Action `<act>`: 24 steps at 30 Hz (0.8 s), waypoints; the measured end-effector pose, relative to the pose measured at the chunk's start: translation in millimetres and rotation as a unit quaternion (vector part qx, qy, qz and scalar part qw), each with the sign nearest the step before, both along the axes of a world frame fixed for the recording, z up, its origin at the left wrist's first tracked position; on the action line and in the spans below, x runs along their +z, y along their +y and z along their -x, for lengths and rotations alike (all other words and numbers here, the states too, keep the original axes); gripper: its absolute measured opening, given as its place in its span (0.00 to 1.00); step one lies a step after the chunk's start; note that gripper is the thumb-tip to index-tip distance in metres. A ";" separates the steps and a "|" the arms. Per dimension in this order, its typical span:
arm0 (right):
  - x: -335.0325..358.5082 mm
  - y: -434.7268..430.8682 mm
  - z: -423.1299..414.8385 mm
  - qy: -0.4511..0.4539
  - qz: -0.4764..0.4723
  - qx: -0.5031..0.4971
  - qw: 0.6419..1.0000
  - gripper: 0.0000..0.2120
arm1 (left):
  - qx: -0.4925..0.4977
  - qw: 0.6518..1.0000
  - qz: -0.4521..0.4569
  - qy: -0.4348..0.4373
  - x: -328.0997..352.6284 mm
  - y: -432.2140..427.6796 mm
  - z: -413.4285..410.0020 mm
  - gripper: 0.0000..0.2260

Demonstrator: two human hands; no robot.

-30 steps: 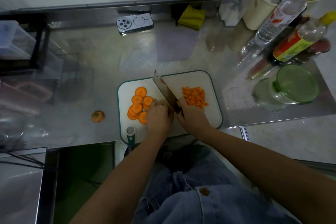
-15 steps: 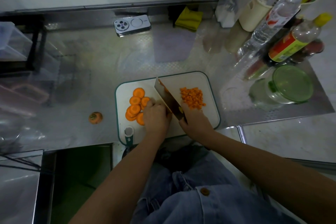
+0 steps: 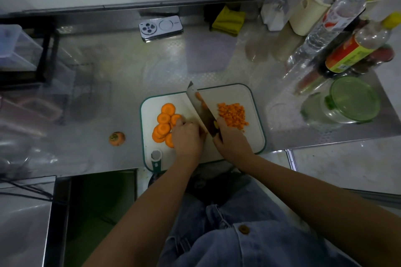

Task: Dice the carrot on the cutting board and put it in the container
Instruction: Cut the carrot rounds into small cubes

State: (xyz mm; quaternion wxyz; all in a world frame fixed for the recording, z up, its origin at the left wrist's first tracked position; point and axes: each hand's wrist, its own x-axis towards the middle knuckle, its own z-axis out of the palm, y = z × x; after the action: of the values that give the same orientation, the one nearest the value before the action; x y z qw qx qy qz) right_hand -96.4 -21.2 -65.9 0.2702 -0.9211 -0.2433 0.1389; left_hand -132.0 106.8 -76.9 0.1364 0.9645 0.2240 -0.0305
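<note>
A white plastic cutting board with a teal rim [image 3: 238,93] lies on the steel counter, its near edge covered by the person's forearms. On its left part sits an overlapping heap of round orange carrot slices [image 3: 163,118], the nearest ones partly under the left hand [image 3: 187,136]. This hand's fingers curl down onto the board just beside the blade. A sliver of orange shows at its edge, but whatever lies beneath is hidden, so its grasp cannot be told. The right hand [image 3: 232,141] is clenched around the handle of a broad-bladed steel knife [image 3: 201,108]. The handle is almost wholly covered, and the blade slants away across the board's middle with bits of carrot stuck to it. Right of the blade is a pile of small diced carrot cubes [image 3: 232,115]. A clear glass container with a green lid [image 3: 347,102] stands off the board to the right, its contents unreadable through glare. A cut carrot top [image 3: 116,138] lies alone on the counter to the left.
</note>
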 end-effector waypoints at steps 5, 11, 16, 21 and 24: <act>-0.3 -6.3 8.0 0.006 0.022 0.030 0.999 0.17 | 0.007 1.000 0.000 -0.001 0.6 1.1 1.0 0.09; -0.2 -4.8 7.9 0.005 0.037 0.033 0.999 0.17 | -0.009 1.000 -0.001 0.000 1.1 -3.3 1.1 0.09; -0.8 -0.1 9.2 0.008 0.041 0.035 0.999 0.15 | -0.007 1.000 0.006 0.010 1.2 -2.0 0.3 0.08; 1.5 3.6 -1.8 0.016 -0.014 0.002 1.000 0.18 | -0.022 1.000 0.006 -0.004 -3.2 2.4 -1.6 0.10; 10.1 -1.7 -19.0 0.034 -0.083 -0.062 0.994 0.14 | -0.028 0.999 0.014 -0.016 -1.4 2.0 -8.5 0.12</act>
State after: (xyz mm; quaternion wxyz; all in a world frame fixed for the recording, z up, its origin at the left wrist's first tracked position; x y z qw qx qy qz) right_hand -77.4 -22.8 -55.7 0.3616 -0.9036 -0.1872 0.1330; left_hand -123.5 108.9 -78.2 0.1530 0.9688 0.1937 -0.0221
